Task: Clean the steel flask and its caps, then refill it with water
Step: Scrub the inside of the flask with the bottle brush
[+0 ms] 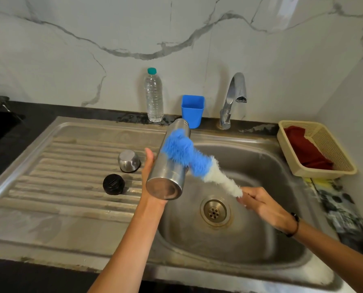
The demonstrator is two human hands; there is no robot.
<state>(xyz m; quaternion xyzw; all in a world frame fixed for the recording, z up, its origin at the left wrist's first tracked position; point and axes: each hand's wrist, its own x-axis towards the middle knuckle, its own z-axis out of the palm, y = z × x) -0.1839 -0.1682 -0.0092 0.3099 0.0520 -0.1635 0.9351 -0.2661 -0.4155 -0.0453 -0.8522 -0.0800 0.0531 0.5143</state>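
While left hand (150, 166) grips flask (167, 166), brush (189, 159) against it

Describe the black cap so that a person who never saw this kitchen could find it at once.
Start at the steel sink and look to the ribbed draining board on its left. Two small round things lie there; the black cap is the nearer one. It is flat and dark, while the steel cap behind it is shiny and dome-shaped.
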